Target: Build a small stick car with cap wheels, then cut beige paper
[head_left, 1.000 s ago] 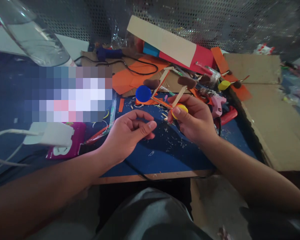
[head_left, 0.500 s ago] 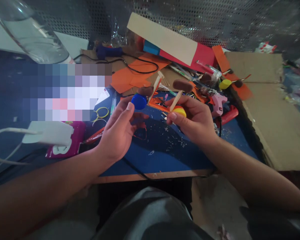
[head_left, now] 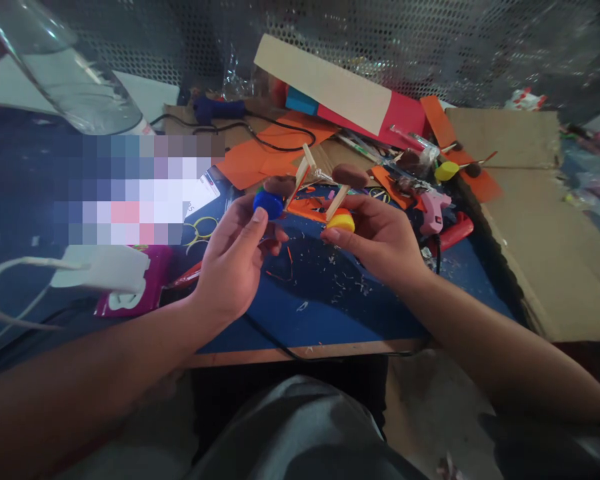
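Blue tabletop (head_left: 300, 323), left hand (head_left: 236, 257), right hand (head_left: 383, 237), both holding stick model (head_left: 307, 213)

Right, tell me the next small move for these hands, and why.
I'd probably turn the blue cap slightly with the left hand, keeping the right hand steady: the left thumb rests against that cap, the right hand pinches the yellow cap, and the stick frame sits between them, so it has support on both sides.

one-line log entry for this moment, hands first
left hand: holds blue cap | right hand: holds yellow cap | glue gun: unheld
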Demonstrator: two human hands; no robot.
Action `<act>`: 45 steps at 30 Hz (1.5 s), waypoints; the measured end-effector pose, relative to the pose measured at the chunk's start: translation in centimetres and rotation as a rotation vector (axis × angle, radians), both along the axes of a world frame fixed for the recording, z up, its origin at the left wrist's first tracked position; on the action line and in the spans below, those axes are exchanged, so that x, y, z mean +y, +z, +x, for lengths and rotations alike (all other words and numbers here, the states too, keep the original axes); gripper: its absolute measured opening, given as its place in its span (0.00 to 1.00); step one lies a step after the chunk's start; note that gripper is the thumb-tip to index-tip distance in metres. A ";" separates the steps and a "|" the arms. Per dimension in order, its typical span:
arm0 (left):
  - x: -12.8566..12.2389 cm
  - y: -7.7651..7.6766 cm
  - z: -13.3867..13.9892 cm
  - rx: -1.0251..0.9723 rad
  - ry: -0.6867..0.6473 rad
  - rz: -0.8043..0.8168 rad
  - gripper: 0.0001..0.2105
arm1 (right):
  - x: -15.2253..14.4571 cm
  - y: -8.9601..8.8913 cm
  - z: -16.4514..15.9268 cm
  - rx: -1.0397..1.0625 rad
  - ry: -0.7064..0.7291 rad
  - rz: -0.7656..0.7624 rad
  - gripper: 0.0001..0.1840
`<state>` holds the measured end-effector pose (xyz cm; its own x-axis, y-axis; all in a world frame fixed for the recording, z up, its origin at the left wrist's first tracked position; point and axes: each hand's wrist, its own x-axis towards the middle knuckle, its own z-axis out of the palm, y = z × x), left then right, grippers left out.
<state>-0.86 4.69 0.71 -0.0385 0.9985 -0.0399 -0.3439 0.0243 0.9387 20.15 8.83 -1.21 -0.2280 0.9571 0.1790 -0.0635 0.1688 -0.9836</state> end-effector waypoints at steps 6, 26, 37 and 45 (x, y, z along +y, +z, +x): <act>-0.2 -0.3 -0.2 0.040 -0.023 0.063 0.15 | 0.3 -0.4 0.6 0.085 0.064 -0.019 0.21; -0.5 0.4 -0.2 -0.158 -0.319 -0.069 0.08 | 1.1 -0.6 0.5 0.050 0.018 0.032 0.27; -0.9 -0.4 -0.2 -0.023 -0.255 0.106 0.11 | 0.2 0.4 -0.2 -0.019 -0.154 0.199 0.27; -0.7 -0.3 0.1 0.195 -0.160 0.199 0.15 | -1.7 1.1 -0.3 -0.043 0.146 0.141 0.28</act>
